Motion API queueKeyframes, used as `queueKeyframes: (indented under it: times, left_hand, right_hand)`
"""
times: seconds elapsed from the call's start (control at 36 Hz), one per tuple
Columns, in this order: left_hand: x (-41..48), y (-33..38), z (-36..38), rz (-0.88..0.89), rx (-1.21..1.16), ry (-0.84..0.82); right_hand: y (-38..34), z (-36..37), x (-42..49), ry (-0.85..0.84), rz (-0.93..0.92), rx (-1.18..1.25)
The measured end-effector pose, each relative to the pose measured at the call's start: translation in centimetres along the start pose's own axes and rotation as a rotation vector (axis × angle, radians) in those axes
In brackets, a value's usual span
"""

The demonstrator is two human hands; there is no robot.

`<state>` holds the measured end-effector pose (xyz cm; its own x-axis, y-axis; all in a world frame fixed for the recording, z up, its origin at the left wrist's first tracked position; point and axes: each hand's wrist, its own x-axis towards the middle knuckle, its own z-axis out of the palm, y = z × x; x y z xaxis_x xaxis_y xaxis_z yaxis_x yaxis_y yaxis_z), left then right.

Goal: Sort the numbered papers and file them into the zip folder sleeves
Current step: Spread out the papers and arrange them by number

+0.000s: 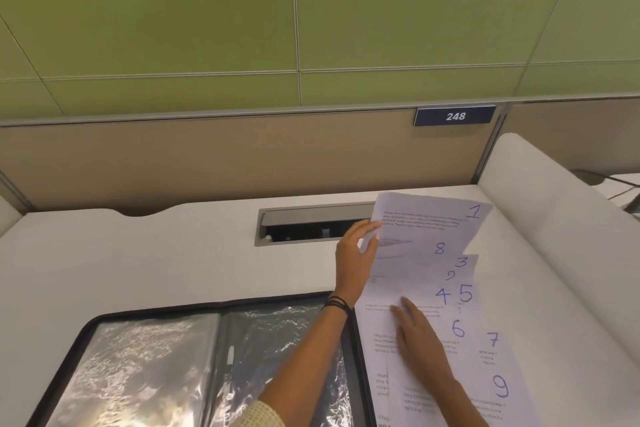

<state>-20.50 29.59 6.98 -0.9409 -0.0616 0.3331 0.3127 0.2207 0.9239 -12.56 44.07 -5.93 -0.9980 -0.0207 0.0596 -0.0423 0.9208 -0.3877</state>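
Numbered papers (474, 367) fanned on desk (173, 253), just right of open folder (145, 364).
Sheet 1 (433, 215) pinched at its left edge by left hand (355, 256), raised off the rest; papers pressed down by right hand (420, 343), fingers straight.

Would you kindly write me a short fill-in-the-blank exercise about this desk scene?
1. The left hand grips the sheet numbered ___.
2. The right hand rests flat on the fanned papers, whose nearest sheet reads ___.
3. The open zip folder lies to the ___ of those papers.
4. The blue plate on the partition reads ___.
Missing words: 1; 9; left; 248.
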Motion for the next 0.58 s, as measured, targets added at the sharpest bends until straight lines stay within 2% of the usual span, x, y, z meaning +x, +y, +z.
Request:
queueKeyframes:
  times: [0.25, 0.33, 0.47, 0.58]
  left_hand:
    - [1.2, 5.4, -2.6, 0.255, 0.050, 0.126]
    - [0.9, 7.4, -3.9, 0.348, 0.073, 0.164]
    - [-0.1, 9.3, -6.2, 0.425, 0.094, 0.186]
    - [-1.2, 10.4, -8.2, 0.414, 0.048, 0.186]
  right_hand:
    - [-1.2, -2.4, 0.0, -0.134, 0.040, -0.001]
    - [-1.9, -3.7, 0.3, -0.017, 0.095, 0.136]
    - [-3.8, -7.0, 0.7, 0.356, 0.204, 0.516]
    - [-5.5, -9.7, 0.4, 0.480, 0.301, 0.807]
